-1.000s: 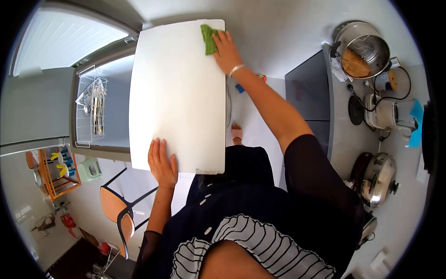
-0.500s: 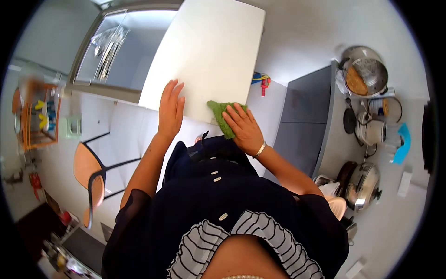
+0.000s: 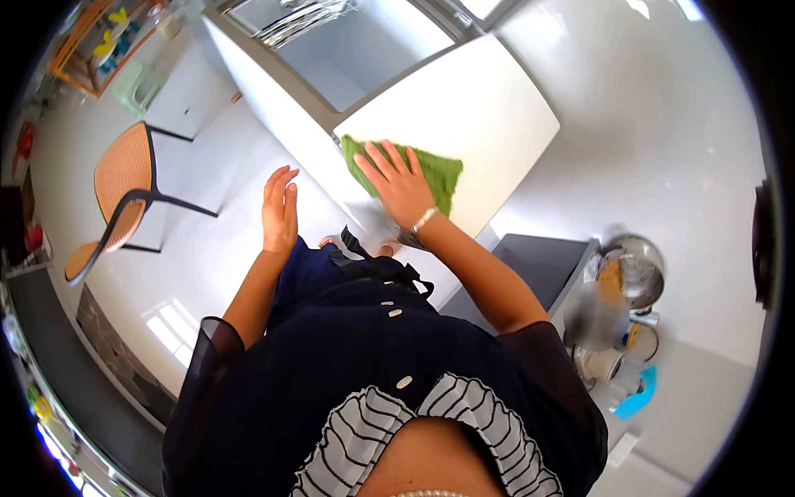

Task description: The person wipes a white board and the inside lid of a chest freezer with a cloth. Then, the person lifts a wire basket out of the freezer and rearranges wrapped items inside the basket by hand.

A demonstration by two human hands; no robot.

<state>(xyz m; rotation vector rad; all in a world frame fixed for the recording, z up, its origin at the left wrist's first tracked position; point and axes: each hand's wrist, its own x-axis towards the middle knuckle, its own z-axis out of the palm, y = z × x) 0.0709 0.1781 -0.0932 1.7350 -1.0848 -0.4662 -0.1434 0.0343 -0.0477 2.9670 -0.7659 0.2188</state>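
My right hand [image 3: 399, 189] lies flat with spread fingers on a green cloth [image 3: 443, 176]. The cloth is spread over the white top [image 3: 489, 108] of what looks like a chest freezer, near its left front corner. Some of the cloth is hidden under the palm. Off to the left, my left hand [image 3: 280, 211] hangs in the air beside the freezer's front side, fingers extended and holding nothing. Beyond the white top, a grey-framed opening [image 3: 364, 58] shows a pale interior, with a shiny metallic-looking bundle [image 3: 306, 18] at its far left.
An orange-seated chair [image 3: 126, 178] with black arms stands on the left floor, a pale green stool [image 3: 137, 87] behind it. To the right is a dark grey cabinet [image 3: 538, 261], with a steel pot [image 3: 642, 273] and other kitchenware beside it. A dark counter runs along the lower left.
The view has turned. My right hand has slid the cloth from the front edge towards the grey-framed opening, and the cloth lies more spread out. My left hand has come away from the white top.
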